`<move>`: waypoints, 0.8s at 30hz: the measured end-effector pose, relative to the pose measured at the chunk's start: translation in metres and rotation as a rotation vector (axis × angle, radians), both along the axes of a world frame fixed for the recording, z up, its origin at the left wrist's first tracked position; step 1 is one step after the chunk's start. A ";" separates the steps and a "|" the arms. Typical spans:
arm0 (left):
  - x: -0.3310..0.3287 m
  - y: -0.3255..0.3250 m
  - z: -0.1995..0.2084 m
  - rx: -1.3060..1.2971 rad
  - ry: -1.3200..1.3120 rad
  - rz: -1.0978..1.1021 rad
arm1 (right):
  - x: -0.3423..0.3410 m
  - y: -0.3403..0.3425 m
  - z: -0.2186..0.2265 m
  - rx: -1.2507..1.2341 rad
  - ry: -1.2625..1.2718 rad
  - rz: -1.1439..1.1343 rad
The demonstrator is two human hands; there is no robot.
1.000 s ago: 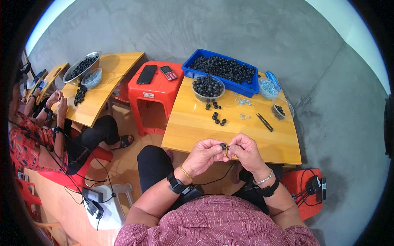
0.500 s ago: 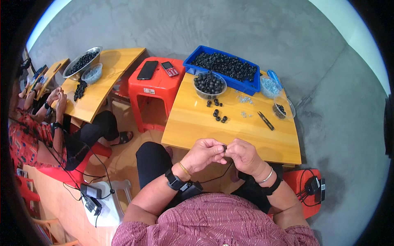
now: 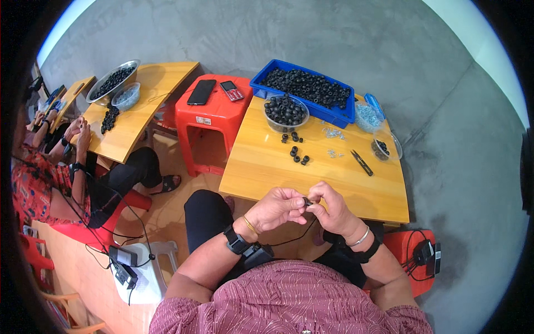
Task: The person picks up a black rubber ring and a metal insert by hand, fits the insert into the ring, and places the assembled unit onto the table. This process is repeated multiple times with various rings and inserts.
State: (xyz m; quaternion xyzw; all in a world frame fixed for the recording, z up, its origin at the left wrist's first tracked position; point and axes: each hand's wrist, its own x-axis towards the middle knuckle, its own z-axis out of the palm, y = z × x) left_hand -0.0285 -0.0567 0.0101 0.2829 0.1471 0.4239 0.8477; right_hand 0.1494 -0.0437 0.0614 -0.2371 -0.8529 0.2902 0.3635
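The left hand (image 3: 276,208) and the right hand (image 3: 329,207) meet fingertip to fingertip over the near edge of the wooden table (image 3: 267,161), and between them they pinch a small black ring part (image 3: 306,201); both hands are closed down to a fine pinch, thumb against the first fingers, the other fingers curled in loosely. How the part sits between the fingertips is too small to make out. Just beyond the hands, further out on the table, lie a few loose black rings (image 3: 296,155), and to the right of those a pair of small black snips (image 3: 362,162) and some scattered small metal bits (image 3: 332,133). Further beyond stands a clear bowl (image 3: 285,111) heaped with the same black rings, and behind it a blue tray (image 3: 305,91) full of them. Out to the far right of the hands sits a small clear dish (image 3: 385,149) with a few dark pieces in it. Beyond and to the left of the left hand is a red plastic stool (image 3: 214,114) with a black phone (image 3: 201,92) and a small red keypad phone (image 3: 231,90) lying on top. Well away to the left another person (image 3: 50,178) works at a second wooden table (image 3: 139,117) that carries a metal bowl (image 3: 112,81) of black parts
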 end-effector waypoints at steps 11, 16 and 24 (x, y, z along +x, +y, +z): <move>0.001 0.001 0.001 0.008 -0.085 -0.044 | 0.000 -0.001 0.009 -0.004 -0.069 0.087; 0.003 0.000 -0.001 -0.004 -0.148 -0.050 | -0.004 -0.005 0.001 -0.044 0.008 0.019; 0.003 0.000 0.002 0.029 -0.119 -0.032 | -0.009 -0.011 -0.004 -0.093 0.013 -0.012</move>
